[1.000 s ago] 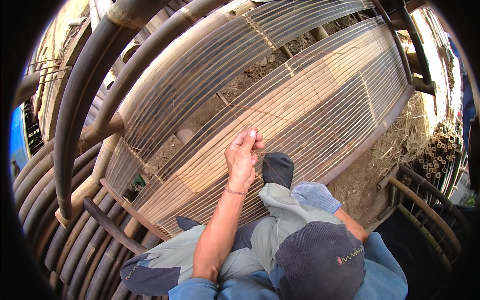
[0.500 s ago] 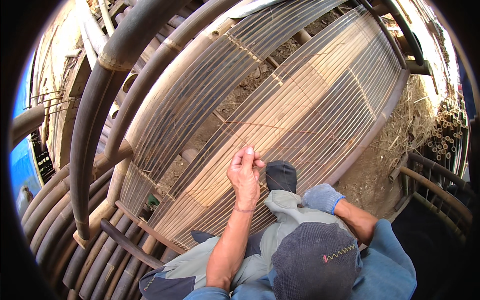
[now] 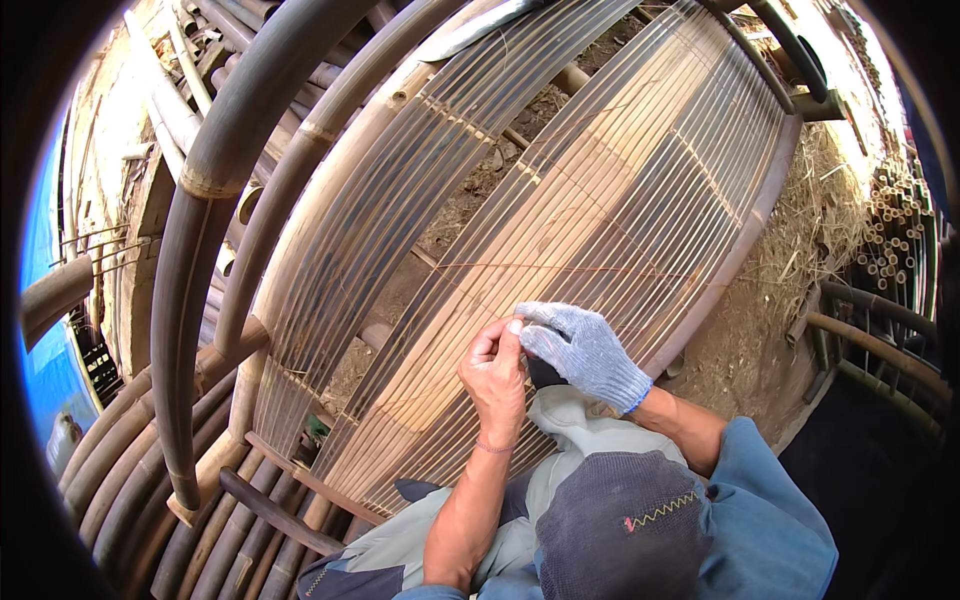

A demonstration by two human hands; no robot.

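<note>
A long panel of thin bamboo slats [image 3: 545, 225] lies before me, pale along its middle and dark along both sides. Over its slats run thin reddish-brown strands [image 3: 560, 267], wire or cord; I cannot tell which. Low over the panel, my bare left hand [image 3: 493, 375] pinches a strand between thumb and forefinger. My right hand [image 3: 585, 350], in a grey-blue knit glove, meets it at the fingertips. Its fingers are closed in a pinch, and whatever they hold is hidden. Part of the slats disappears behind both hands.
Thick curved bamboo poles [image 3: 180, 330] rise at the left, beside the panel. Several more poles [image 3: 215, 520] lie side by side at the lower left. My dark-patched knee [image 3: 625, 530] is at the bottom. Straw [image 3: 815, 215] and stacked bamboo tubes [image 3: 895, 225] are at the right.
My gloved right hand has come up and left from beside my leg to meet my left hand. The left keeps its pinch, and the view has shifted slightly.
</note>
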